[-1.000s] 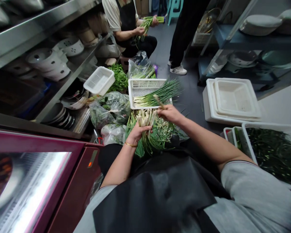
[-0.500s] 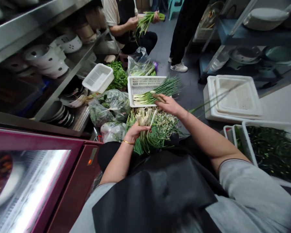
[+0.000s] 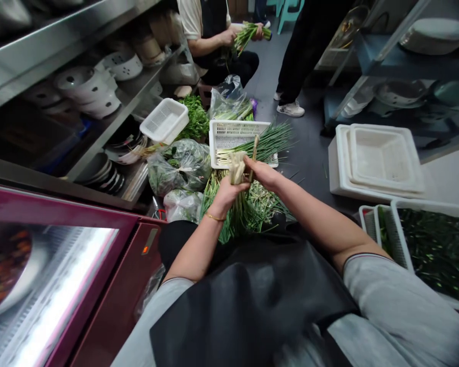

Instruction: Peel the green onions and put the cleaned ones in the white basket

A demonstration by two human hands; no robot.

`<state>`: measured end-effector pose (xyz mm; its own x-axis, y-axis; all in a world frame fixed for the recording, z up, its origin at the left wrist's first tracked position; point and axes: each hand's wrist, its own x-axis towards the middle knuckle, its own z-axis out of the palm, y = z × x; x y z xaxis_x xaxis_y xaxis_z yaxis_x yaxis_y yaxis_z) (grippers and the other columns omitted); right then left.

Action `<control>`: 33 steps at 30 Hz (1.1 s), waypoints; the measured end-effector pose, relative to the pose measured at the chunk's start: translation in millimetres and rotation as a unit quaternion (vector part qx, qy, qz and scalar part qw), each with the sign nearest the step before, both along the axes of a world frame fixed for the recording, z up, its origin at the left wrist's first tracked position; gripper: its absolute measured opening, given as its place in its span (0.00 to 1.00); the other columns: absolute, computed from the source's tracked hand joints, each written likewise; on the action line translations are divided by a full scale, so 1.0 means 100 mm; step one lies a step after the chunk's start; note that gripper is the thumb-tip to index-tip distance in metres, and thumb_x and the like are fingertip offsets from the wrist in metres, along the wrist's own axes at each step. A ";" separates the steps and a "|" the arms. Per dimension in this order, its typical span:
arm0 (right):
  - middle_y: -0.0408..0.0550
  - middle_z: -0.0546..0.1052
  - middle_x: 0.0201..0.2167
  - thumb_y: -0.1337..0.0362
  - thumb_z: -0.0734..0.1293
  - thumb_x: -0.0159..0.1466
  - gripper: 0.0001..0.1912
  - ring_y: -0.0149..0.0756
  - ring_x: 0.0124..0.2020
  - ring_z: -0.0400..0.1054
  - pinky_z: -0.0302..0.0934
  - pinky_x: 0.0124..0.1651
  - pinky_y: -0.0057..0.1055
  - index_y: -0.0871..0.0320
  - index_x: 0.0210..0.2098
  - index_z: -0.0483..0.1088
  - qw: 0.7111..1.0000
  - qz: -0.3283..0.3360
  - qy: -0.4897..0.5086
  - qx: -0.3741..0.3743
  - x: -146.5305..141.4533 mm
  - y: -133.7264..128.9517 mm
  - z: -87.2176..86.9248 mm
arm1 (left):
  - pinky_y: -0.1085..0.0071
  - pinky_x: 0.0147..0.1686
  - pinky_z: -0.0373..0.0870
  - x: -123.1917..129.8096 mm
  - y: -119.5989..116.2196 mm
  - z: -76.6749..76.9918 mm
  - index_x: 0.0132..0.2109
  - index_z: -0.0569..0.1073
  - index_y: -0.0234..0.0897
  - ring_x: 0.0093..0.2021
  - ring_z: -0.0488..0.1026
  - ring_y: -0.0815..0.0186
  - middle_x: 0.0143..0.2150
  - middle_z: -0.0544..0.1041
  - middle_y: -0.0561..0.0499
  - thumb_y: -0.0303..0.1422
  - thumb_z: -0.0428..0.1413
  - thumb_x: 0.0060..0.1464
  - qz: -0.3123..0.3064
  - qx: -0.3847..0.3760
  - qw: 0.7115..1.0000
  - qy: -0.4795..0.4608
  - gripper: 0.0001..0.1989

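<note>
A bundle of green onions (image 3: 237, 167) is gripped in my left hand (image 3: 228, 192), white ends up and green tops hanging down. Right beside it, my right hand (image 3: 263, 172) pinches a thin brownish stick-like piece (image 3: 255, 149) that stands upright; whether it is a stalk or a tool I cannot make out. Just beyond my hands is a white perforated basket (image 3: 213, 142) with green onions (image 3: 271, 140) lying in it, tops over its right side. Under my hands lies a pile of onion greens and trimmings (image 3: 265, 201).
Plastic bags of greens (image 3: 179, 165) and a small white basket (image 3: 164, 121) are at the left. White tubs (image 3: 384, 158) and a basket of dark greens (image 3: 438, 244) stand at the right. Ahead, a seated person (image 3: 214, 43) holds greens; another person's legs (image 3: 300, 56) stand nearby.
My left hand has risen with the bundle. My right hand has come back close beside it, and the long green stalk trailing to its right is gone. The view has shifted slightly.
</note>
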<state>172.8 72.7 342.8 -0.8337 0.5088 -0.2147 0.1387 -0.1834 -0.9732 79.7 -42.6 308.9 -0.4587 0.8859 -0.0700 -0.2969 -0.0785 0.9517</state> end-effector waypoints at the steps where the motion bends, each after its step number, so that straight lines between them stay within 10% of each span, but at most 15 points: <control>1: 0.54 0.79 0.39 0.44 0.60 0.65 0.26 0.39 0.42 0.72 0.66 0.47 0.35 0.62 0.41 0.74 1.000 -0.001 0.007 0.030 0.00 -0.02 0.01 | 0.65 0.40 0.70 0.04 0.05 -0.01 0.36 0.79 0.32 0.35 0.75 0.62 0.34 0.79 0.48 0.29 0.70 0.30 0.001 0.002 1.000 0.002 0.20; 7: 0.48 0.77 0.31 0.57 0.72 0.53 0.16 0.33 0.31 0.70 0.64 0.36 0.31 0.62 0.35 0.76 0.968 -0.001 -0.004 0.253 0.35 0.07 0.03 | 0.65 0.36 0.70 0.02 0.04 -0.03 0.33 0.78 0.33 0.33 0.74 0.62 0.31 0.78 0.48 0.33 0.71 0.30 0.013 0.004 1.000 0.005 0.18; 15: 0.38 0.67 0.14 0.53 0.72 0.53 0.17 0.28 0.14 0.60 0.54 0.17 0.26 0.58 0.26 0.64 0.975 -0.098 -0.002 0.198 0.41 0.04 0.08 | 0.69 0.31 0.68 0.09 0.03 0.07 0.32 0.78 0.32 0.29 0.71 0.67 0.31 0.78 0.49 0.32 0.70 0.33 0.004 -0.008 0.999 0.039 0.16; 24: 0.40 0.67 0.13 0.55 0.73 0.54 0.19 0.25 0.12 0.59 0.53 0.13 0.24 0.59 0.21 0.63 0.990 0.072 -0.058 0.109 0.50 0.15 0.18 | 0.72 0.23 0.64 -0.04 -0.05 0.02 0.28 0.74 0.33 0.23 0.66 0.71 0.24 0.72 0.53 0.33 0.71 0.31 -0.040 -0.015 0.999 -0.016 0.16; 28: 0.35 0.62 0.12 0.52 0.72 0.55 0.20 0.22 0.11 0.54 0.50 0.12 0.22 0.58 0.22 0.61 0.998 0.040 0.024 0.030 0.67 0.24 0.21 | 0.72 0.23 0.64 -0.09 -0.10 0.00 0.27 0.73 0.32 0.23 0.67 0.70 0.23 0.72 0.53 0.33 0.71 0.29 -0.035 -0.037 0.999 -0.015 0.17; 33: 0.40 0.71 0.19 0.56 0.74 0.51 0.16 0.25 0.17 0.64 0.58 0.18 0.22 0.61 0.27 0.69 0.990 0.029 -0.040 0.129 0.57 0.11 0.06 | 0.72 0.24 0.65 -0.11 -0.08 -0.06 0.29 0.74 0.32 0.24 0.68 0.70 0.24 0.72 0.53 0.34 0.71 0.29 -0.036 -0.037 0.999 -0.016 0.19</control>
<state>230.1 83.4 348.6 -0.8485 0.5074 -0.1501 0.2196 0.0796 -0.9723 69.0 -50.2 302.4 -0.3904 0.9083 -0.1499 -0.3290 0.0144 0.9442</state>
